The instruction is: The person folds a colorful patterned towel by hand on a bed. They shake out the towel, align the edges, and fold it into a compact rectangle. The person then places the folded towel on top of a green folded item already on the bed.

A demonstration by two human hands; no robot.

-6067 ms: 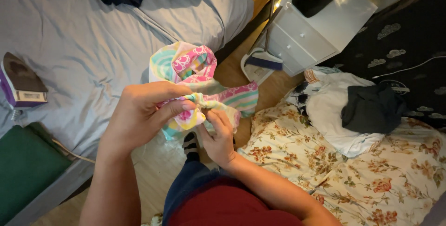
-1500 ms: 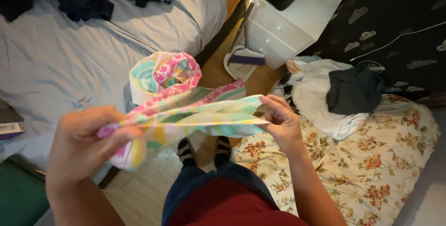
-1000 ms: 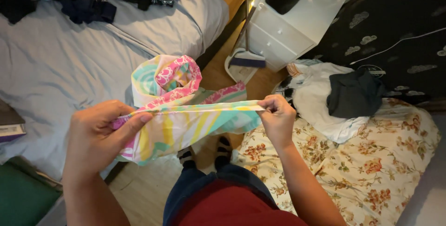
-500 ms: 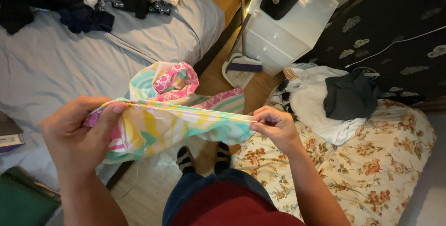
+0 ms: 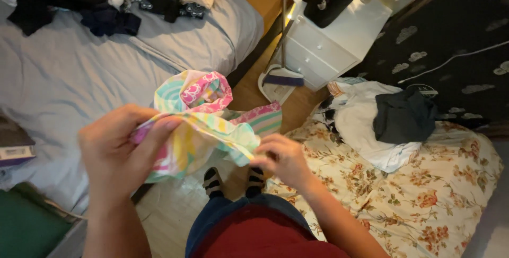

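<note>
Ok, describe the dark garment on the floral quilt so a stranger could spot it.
Start at the floral quilt on the right. At its upper edge lies a heap of white laundry, and the dark garment sits crumpled on top. It is the only near-black piece there.

Both hands, left hand (image 5: 114,154) and right hand (image 5: 281,157), closed on pastel patterned cloth (image 5: 204,131); cloth spans gap between them. Near, below hands: bare floor strip (image 5: 169,210), passable, socked feet (image 5: 233,181) in it. Left: grey bedsheet (image 5: 79,83) open; dark clothes heap (image 5: 106,3) blocks far edge. Right: floral bedding (image 5: 424,194) open near, clothes pile (image 5: 387,120) on it. Far: white drawer unit (image 5: 328,46), dustpan and broom (image 5: 281,78) narrow floor gap.
</note>
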